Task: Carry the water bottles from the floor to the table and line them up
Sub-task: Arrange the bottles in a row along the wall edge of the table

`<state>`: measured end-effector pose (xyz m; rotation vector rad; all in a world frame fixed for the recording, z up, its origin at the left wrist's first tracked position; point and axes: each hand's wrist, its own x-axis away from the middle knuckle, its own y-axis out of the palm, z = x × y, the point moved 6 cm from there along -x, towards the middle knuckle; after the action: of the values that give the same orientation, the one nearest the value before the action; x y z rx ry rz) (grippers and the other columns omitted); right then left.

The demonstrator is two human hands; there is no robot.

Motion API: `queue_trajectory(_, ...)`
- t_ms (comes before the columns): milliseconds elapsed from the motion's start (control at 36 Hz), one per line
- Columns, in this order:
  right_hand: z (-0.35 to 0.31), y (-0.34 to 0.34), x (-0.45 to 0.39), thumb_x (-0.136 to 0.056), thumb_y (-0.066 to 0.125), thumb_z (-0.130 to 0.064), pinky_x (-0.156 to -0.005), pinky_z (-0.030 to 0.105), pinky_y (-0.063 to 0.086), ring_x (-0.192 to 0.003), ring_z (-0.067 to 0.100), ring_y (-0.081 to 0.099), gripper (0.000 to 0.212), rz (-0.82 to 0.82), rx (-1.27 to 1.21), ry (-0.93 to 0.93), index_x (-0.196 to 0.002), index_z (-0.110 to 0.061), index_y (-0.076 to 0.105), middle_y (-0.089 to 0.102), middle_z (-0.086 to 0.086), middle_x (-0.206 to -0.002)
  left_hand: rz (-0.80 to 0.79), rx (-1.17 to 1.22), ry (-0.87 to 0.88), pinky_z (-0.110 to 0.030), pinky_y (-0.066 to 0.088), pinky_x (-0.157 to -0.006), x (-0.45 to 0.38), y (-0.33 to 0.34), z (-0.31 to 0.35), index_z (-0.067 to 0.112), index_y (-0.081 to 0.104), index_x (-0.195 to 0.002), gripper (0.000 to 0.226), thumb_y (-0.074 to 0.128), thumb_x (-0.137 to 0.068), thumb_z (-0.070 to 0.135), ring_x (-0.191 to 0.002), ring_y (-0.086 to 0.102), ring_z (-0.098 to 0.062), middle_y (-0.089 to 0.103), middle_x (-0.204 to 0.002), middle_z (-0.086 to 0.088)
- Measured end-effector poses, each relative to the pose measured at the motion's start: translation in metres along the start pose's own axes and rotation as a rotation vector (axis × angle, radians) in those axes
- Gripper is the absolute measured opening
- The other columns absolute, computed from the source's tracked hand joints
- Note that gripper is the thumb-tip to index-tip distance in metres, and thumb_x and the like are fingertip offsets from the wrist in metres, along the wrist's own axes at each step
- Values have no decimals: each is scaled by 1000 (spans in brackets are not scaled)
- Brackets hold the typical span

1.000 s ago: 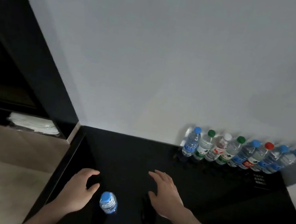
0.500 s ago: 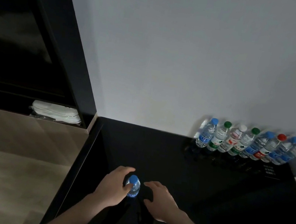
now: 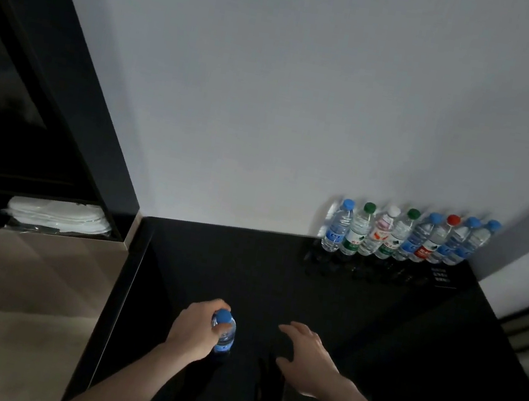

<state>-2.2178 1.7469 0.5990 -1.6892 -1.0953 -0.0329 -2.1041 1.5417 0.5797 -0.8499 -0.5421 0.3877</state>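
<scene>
Black desk (image 3: 245,266) fills lower centre of frame, white wall behind. Row of eight water bottles (image 3: 406,236) upright, touching, at desk's back right against wall. Right hand (image 3: 311,356) lower centre, palm down, fingers spread, holding nothing. Left hand (image 3: 197,328) just left of it, fingers wrapped round neck of blue-capped water bottle (image 3: 223,330), upright.

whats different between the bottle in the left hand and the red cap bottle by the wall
The held bottle has a blue cap; the red-cap bottle has a red one. The left hand grips the held bottle near the table's front, alone; the red-cap bottle stands untouched in the row against the wall. Its label is red, the held one's blue. Both are clear plastic and upright.
</scene>
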Motion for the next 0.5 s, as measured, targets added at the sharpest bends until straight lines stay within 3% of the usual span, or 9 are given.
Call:
queue_trajectory(167,10,-11,3,-91,60,-35,-118,33,28,-148,21,21,70,29,9,1,-154,-31,31,21,-4,-162,16,-59,-4,-21,55,-65,-6,-3,11,38,57,-95,19,73,-87,34,-80,63,-5,64,-89,15)
queue_trajectory(306,22,-23,5,-91,62,-35,-117,33,29,-148,20,22,69,49,9,7,-153,-31,32,21,-5,-161,21,3,-34,-16,44,-59,-16,-17,12,37,61,-93,17,76,-85,38,-78,63,-4,65,-87,14)
queue_trajectory(500,43,-48,5,-91,63,-35,-117,32,29,-147,21,23,69,79,11,-17,-153,-30,32,22,-4,-161,53,33,-87,-16,42,-59,-30,-37,16,33,63,-94,18,76,-84,41,-79,62,-3,66,-89,12)
